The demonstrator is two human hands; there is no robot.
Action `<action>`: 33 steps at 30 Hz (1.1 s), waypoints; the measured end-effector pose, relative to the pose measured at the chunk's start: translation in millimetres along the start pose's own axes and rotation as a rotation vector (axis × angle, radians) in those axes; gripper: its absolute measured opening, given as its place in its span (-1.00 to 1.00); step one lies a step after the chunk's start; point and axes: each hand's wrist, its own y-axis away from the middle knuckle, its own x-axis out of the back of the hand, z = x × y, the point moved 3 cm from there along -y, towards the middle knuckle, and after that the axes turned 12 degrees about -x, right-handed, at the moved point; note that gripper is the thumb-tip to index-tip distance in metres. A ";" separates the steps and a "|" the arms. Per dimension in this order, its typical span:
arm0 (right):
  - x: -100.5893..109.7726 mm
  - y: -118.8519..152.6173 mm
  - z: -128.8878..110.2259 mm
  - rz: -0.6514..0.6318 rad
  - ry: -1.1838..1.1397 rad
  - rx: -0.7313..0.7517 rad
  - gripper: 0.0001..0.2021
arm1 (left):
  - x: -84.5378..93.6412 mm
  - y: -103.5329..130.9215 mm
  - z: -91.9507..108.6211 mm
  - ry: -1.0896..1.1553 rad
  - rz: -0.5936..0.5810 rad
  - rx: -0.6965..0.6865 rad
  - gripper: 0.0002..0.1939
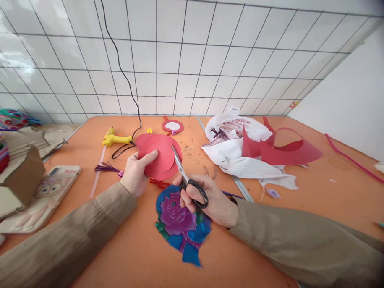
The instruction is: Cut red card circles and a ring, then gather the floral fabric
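Between the thumb and fingers of my left hand [138, 169] is a red paper piece [162, 151] with rounded outlines, held above the table. My right hand [209, 198] grips black-handled scissors [198, 193] by the loops. Their metal blades point up and to the left, at the right part of the red paper; whether they are cutting into it I cannot tell. Under my right hand lies a blue piece with a purple flower [175, 218], partly covered by the fingers. Red cord [158, 183] shows just below the paper.
A yellow glue gun [114, 137] with a black cable lies at the back left. White plastic bags [230, 155] and red paper scraps [283, 151] spread over the right. A phone case [54, 182] and cardboard [21, 183] are on the left. A white-centred red oval [172, 126] lies behind.
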 end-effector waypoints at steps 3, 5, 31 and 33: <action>0.4 0.1 -0.2 0.002 0.002 -0.003 -0.63 | 0.3 -0.1 -0.1 0.003 -0.007 -0.004 -0.76; 0.8 0.1 -0.1 -0.002 0.007 -0.002 -0.63 | 0.8 0.0 -0.5 0.006 -0.011 -0.007 -0.77; 1.0 0.9 0.5 0.034 0.051 -0.024 -0.63 | 4.4 -6.5 6.2 -0.067 -0.063 -0.069 -0.78; 0.8 1.0 -0.1 0.037 0.058 -0.030 -0.64 | 4.7 -6.6 7.1 -0.070 -0.065 -0.072 -0.77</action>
